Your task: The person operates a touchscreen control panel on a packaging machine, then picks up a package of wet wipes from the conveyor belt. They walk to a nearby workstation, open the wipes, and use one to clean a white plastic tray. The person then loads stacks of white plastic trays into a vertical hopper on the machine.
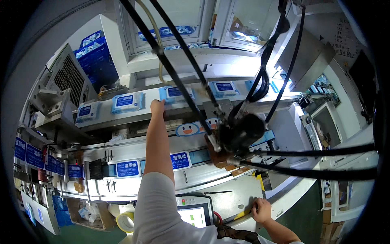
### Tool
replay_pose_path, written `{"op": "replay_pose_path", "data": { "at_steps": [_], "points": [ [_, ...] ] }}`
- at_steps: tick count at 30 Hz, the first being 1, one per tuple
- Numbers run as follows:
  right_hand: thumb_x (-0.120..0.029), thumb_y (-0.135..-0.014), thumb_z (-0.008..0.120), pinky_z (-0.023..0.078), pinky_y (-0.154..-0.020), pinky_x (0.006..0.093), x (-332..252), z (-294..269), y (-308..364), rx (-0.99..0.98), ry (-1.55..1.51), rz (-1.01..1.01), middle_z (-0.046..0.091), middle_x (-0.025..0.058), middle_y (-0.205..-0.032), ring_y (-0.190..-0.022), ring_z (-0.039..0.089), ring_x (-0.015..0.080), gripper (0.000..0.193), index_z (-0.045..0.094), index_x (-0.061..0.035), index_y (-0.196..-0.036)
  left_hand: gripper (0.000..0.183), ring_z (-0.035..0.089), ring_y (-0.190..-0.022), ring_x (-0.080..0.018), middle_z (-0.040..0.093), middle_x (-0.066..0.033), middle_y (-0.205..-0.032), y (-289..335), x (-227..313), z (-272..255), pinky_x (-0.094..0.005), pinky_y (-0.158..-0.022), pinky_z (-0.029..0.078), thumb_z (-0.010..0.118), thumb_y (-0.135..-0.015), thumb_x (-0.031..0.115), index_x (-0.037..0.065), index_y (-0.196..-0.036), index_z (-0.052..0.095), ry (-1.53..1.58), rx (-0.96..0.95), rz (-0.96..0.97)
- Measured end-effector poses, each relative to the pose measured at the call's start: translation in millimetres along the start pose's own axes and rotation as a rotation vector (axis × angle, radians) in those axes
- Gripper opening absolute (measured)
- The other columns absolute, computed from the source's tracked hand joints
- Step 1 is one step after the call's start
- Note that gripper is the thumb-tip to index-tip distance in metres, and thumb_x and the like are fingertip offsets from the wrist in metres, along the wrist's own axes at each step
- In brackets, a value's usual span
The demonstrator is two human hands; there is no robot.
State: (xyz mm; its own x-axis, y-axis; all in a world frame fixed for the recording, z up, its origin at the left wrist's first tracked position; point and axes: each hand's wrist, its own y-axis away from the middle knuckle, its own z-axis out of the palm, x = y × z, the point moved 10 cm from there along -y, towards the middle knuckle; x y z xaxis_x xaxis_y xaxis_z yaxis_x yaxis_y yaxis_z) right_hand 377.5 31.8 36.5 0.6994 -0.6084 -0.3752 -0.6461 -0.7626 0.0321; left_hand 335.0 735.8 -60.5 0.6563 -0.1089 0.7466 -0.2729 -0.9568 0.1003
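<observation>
My left hand [157, 107] reaches out over the far conveyor [151, 113], at the near left corner of a light blue soft pack of wet wipes [174, 92]. Its fingers are curled; whether they grip the pack's corner is hidden. Another wipes pack [127, 102] lies left of the hand, with one more pack [87, 112] beyond it. To the right, a further pack [223, 88] sits behind black rods. My right hand [261, 210] rests at the machine's near edge, fingers curled in; what they hold, if anything, cannot be made out.
A black-rodded picker arm [241, 134] hangs over the middle right. Blue labels [128, 168] lie on the nearer belt. A control screen [194, 214] stands close by, with a yellow tape roll [125, 222] to its left. Blue crates [93, 57] stand far left.
</observation>
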Motion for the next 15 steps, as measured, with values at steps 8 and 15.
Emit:
{"op": "replay_pose_path", "data": {
  "at_steps": [8, 15],
  "points": [
    [-0.01, -0.071, 0.057, 0.045, -0.066, 0.0477, 2.5, -1.3, -5.5, 0.028, 0.043, -0.09, 0.058, 0.0158, -0.074, -0.073, 0.056, 0.0386, 0.012, 0.053, -0.0041, -0.081, 0.013, 0.059, -0.077, -0.023, 0.06, -0.0069, -0.087, 49.6, -31.6, -81.9, -0.0376, -0.073, 0.051, 0.059, -0.091, 0.018, 0.006, -0.095, 0.056, 1.013, 0.069, -0.138],
    [-0.013, -0.074, 0.06, 0.046, -0.071, 0.0472, -2.6, -2.6, 0.3, 0.068, 0.046, -0.208, 0.06, 0.0154, -0.085, -0.083, 0.057, 0.0367, 0.019, 0.058, -0.0043, -0.091, 0.016, 0.054, -0.106, -0.0306, 0.054, -0.0089, -0.116, 238.9, 12.2, -207.5, -0.0598, -0.091, 0.046, 0.044, -0.098, 0.023, 0.011, -0.108, 0.045, 1.649, 0.023, 0.122]
  ]
}}
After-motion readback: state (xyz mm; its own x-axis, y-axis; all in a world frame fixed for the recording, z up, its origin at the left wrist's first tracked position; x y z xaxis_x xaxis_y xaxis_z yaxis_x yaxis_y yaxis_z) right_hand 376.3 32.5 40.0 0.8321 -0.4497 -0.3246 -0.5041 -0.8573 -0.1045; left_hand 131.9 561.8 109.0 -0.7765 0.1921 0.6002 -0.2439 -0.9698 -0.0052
